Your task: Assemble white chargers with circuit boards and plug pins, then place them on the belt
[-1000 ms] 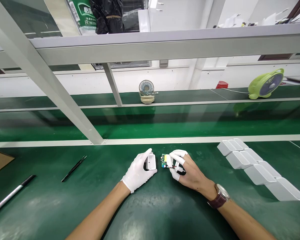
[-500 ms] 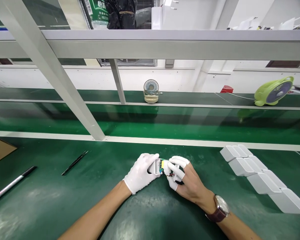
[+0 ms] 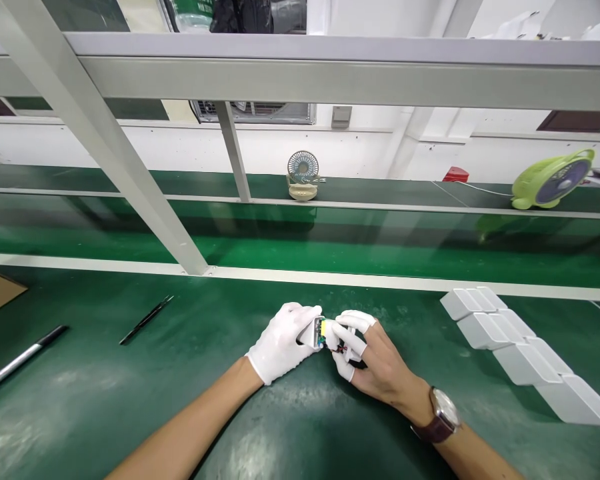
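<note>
In a white glove, my left hand (image 3: 284, 342) grips a small white plastic housing (image 3: 309, 333) above the green bench. A circuit board (image 3: 321, 330) with a yellow component sticks out of the housing's right end. My right hand (image 3: 367, 350), wearing white finger cots and a wristwatch, has its fingers closed at the board's outer end. Between those fingers are a white plastic part (image 3: 351, 343) and thin dark and red wires; the fingers partly hide them, so its full shape cannot be made out.
White open plastic housings (image 3: 525, 360) stand in a stepped row at the right. Black tweezers (image 3: 146, 320) and a marker pen (image 3: 23, 362) lie on the left, near a cardboard piece (image 3: 0, 293). A slanting metal post (image 3: 130, 173) rises behind. Small fan (image 3: 303, 175) and green fan (image 3: 553, 180) stand on the back ledge.
The view has tilted slightly down, so the background sits higher in the picture. Both hands keep nearly the same pose, with the circuit board still at the housing's end.
</note>
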`<state>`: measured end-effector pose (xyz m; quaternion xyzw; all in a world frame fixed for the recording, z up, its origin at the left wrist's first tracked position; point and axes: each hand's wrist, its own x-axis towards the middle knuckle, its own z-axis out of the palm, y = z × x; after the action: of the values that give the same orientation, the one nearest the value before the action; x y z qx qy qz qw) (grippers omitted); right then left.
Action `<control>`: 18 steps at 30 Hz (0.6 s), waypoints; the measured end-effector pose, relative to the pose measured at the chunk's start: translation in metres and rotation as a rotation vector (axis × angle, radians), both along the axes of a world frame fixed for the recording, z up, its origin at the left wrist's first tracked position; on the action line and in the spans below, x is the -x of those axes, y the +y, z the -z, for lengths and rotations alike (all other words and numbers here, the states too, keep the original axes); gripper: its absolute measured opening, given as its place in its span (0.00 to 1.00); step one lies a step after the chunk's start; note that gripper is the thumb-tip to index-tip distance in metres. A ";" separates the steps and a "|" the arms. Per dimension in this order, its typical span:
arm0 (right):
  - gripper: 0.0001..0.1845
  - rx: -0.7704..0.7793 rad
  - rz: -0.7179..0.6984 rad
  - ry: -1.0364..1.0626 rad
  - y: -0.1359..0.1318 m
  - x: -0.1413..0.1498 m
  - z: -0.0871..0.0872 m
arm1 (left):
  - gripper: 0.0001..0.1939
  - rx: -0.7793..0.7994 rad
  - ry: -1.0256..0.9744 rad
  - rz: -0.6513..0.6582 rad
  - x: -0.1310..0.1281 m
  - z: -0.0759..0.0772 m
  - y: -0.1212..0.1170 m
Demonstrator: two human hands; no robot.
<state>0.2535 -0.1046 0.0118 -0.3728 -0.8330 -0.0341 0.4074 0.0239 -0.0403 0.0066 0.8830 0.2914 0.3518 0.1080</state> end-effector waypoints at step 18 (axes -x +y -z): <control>0.39 0.026 -0.016 -0.052 -0.001 -0.003 0.001 | 0.28 -0.037 0.006 0.022 -0.001 -0.002 0.001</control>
<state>0.2565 -0.1054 0.0110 -0.3702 -0.8466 -0.0298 0.3812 0.0254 -0.0398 0.0087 0.8891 0.2753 0.3533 0.0946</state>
